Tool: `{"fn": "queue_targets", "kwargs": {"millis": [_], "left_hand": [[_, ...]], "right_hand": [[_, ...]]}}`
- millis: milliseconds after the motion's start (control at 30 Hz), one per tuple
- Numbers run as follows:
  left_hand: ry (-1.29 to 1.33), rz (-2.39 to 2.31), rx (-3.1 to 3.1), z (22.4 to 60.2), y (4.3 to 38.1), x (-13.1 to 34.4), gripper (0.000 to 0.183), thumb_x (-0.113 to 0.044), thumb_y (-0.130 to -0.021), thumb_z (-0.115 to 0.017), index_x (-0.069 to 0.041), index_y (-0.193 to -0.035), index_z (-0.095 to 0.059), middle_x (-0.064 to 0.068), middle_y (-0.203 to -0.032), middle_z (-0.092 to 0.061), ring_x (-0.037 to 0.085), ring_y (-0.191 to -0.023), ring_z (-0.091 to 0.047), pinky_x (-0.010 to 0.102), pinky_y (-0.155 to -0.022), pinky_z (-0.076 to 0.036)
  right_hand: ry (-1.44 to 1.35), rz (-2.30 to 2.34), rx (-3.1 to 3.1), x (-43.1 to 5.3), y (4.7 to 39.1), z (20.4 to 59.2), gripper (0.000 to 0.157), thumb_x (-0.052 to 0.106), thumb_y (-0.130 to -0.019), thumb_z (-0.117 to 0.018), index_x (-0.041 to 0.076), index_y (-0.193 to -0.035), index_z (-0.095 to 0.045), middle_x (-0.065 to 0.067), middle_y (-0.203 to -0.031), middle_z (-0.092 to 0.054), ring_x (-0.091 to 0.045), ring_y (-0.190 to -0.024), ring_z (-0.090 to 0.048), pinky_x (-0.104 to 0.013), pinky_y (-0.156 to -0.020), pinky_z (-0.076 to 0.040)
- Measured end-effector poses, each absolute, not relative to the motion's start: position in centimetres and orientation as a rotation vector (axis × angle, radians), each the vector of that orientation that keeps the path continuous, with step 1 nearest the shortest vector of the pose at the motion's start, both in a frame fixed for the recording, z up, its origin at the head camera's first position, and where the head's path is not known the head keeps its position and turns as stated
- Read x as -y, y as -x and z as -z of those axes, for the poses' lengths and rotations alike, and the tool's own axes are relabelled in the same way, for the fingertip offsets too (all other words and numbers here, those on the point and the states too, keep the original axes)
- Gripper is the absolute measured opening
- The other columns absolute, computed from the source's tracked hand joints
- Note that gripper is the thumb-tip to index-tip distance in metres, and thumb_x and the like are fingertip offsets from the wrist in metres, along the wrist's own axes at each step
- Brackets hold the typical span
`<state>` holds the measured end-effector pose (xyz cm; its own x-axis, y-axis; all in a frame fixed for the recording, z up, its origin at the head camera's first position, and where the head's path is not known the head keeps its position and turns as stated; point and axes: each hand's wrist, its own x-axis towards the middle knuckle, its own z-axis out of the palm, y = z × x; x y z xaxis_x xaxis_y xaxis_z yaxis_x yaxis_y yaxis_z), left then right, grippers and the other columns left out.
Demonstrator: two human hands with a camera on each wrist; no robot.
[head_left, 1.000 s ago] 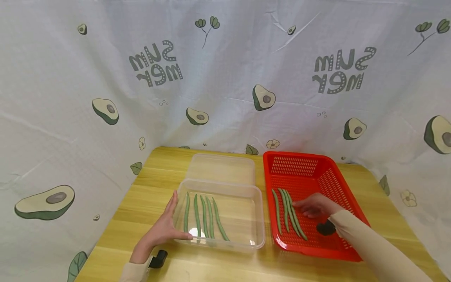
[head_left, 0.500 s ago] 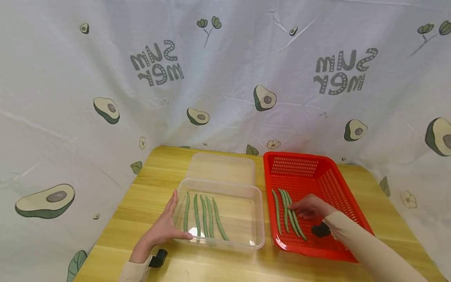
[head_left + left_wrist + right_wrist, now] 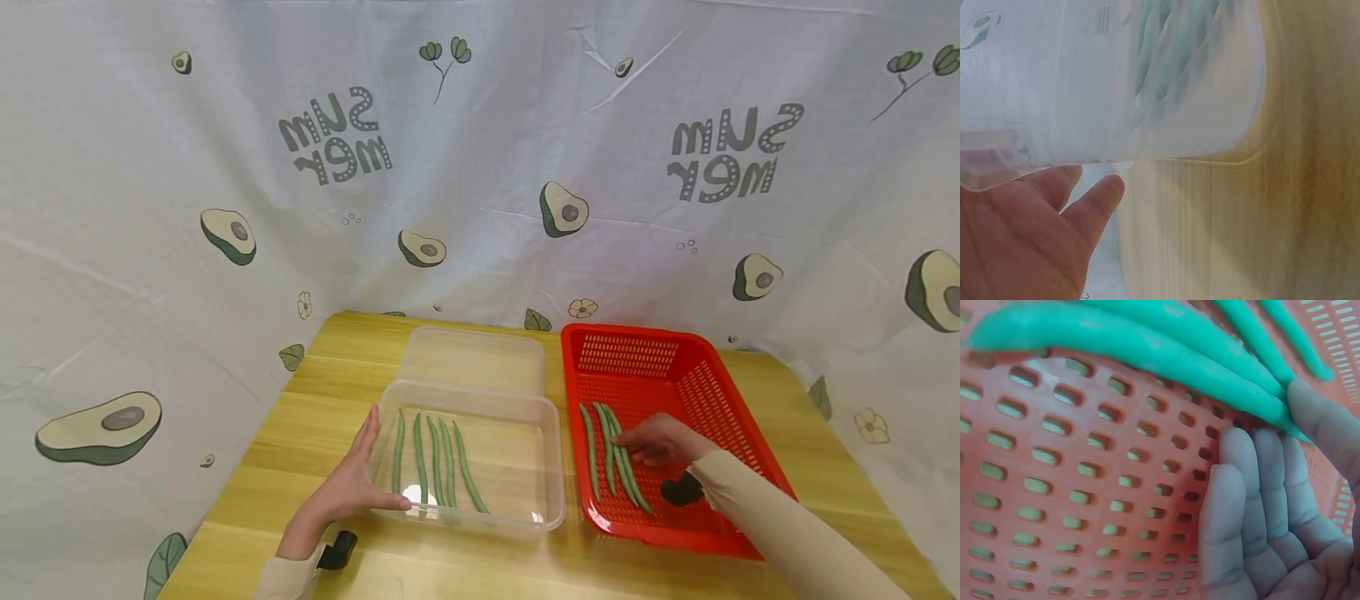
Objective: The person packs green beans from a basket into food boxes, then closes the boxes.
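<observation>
I have the left hand (image 3: pixel 345 493) spread wide, thumb on the near rim of the clear box (image 3: pixel 513 458), five beans (image 3: pixel 420 458) inside. Right hand (image 3: pixel 663 439): grip narrow, pinching a green bean (image 3: pixel 634 481) in the red basket (image 3: pixel 637 392), beside three others (image 3: pixel 590 454); whether a second is caught, I cannot tell. Both containers on the counter (image 3: pixel 300 442).

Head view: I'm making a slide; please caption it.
Right hand touches green beans in a red basket; left hand touches a clear box of beans.
</observation>
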<state>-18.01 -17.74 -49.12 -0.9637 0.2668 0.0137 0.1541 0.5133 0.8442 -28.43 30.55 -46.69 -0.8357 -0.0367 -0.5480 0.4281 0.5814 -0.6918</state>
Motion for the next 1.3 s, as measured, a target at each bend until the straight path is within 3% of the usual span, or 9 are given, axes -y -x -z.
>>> {"fn": "queue_targets", "kwargs": {"millis": [367,600,733,933,1300], "left_hand": [[-0.369,-1.442,-2.638,49.0,18.0,17.8,0.144,-0.045,-0.057,-0.089,-0.019,-0.15,0.018,0.017,-0.155,0.011,0.043,-0.139,-0.002,0.062,-0.105,-0.014],[-0.375,-1.445,-2.642,48.9,18.0,17.7,0.143,-0.046,-0.057,-0.089,-0.019,-0.15,0.018,0.017,-0.156,0.01,0.044,-0.138,-0.003,0.063,-0.104,-0.015],[-0.382,-1.446,-2.644,48.8,18.0,17.7,0.143,-0.046,-0.058,-0.089,-0.018,-0.15,0.017,0.017,-0.156,0.01,0.043,-0.138,-0.003,0.063,-0.104,-0.015],[-0.36,-1.456,-2.629,48.8,18.1,17.8,0.142,-0.045,-0.058,-0.089,-0.02,-0.15,0.017,0.016,-0.156,0.01,0.042,-0.139,-0.002,0.063,-0.105,-0.016],[-0.359,-1.467,-2.618,49.0,18.1,17.8,0.143,-0.045,-0.058,-0.089,-0.02,-0.15,0.017,0.016,-0.156,0.01,0.041,-0.139,-0.002,0.063,-0.105,-0.015]], "right_hand": [[-0.258,1.343,-2.22,-31.3,29.0,46.4,0.024,0.011,-0.085,-0.072,-0.011,-0.092,-0.069,-0.01,-0.068,-0.067,-0.013,-0.058,-0.064,-0.029,-0.059,-0.055],[-0.071,1.392,-2.161,-31.9,29.0,45.5,0.028,0.011,-0.093,-0.06,-0.012,-0.107,-0.066,-0.012,-0.084,-0.07,-0.018,-0.07,-0.067,-0.032,-0.069,-0.056],[-0.186,1.366,-2.196,-31.8,29.7,45.2,0.025,0.01,-0.091,-0.063,-0.013,-0.101,-0.067,-0.011,-0.074,-0.068,-0.014,-0.062,-0.065,-0.029,-0.062,-0.055],[-0.221,1.41,-2.179,-31.7,30.5,44.3,0.03,0.008,-0.093,-0.059,-0.017,-0.107,-0.062,-0.01,-0.078,-0.068,-0.013,-0.063,-0.065,-0.029,-0.062,-0.055],[-0.197,1.52,-2.065,-30.2,31.6,40.5,0.021,0.013,-0.094,-0.06,-0.005,-0.096,-0.07,-0.009,-0.075,-0.069,-0.014,-0.064,-0.066,-0.026,-0.066,-0.055]]}}
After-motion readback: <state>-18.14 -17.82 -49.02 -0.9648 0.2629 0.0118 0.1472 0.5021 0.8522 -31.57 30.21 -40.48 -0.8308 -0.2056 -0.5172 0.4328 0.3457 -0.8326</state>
